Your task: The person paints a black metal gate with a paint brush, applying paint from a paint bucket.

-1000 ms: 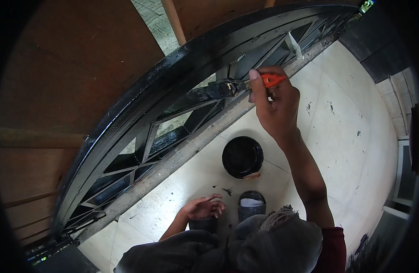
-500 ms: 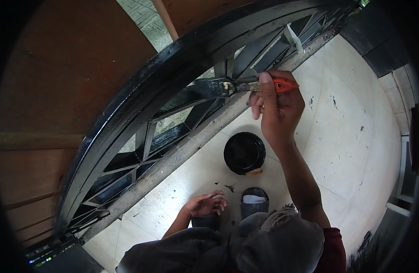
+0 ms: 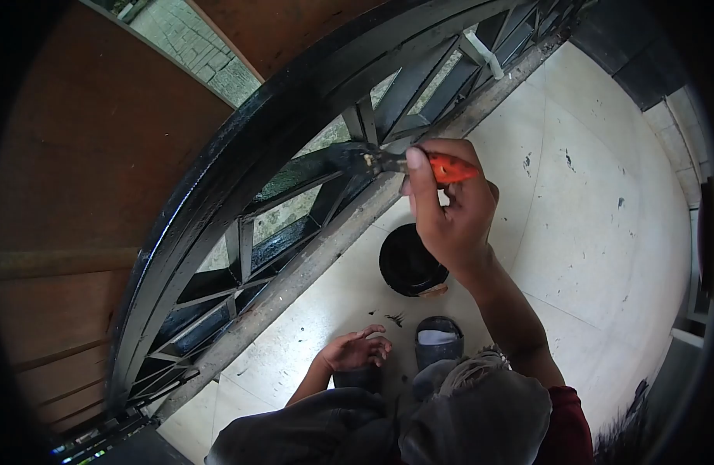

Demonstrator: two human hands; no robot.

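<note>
My right hand [image 3: 454, 198] grips a paintbrush [image 3: 448, 167] by its orange handle. The brush's dark bristles meet a slat of the black metal grille [image 3: 237, 182]; wet black paint shines on several of its bars. Below that hand, on the floor, stands a round black paint container [image 3: 407, 263], partly hidden behind the wrist, with a brownish patch at its lower rim. My left hand [image 3: 357, 349] hangs low near my feet, fingers loosely curled and apart, with nothing in it.
Pale floor tiles [image 3: 574, 232] carry dark paint specks. A grey, worn rail [image 3: 318, 256] runs along the grille's near side. Brown panels [image 3: 101, 139] stand behind the grille, with paving [image 3: 190, 46] showing through a gap. My sandalled foot [image 3: 438, 341] is close to the container.
My right hand and the paintbrush have moved left and slightly down along the grille. The view has shifted a little. My left hand keeps nearly the same pose.
</note>
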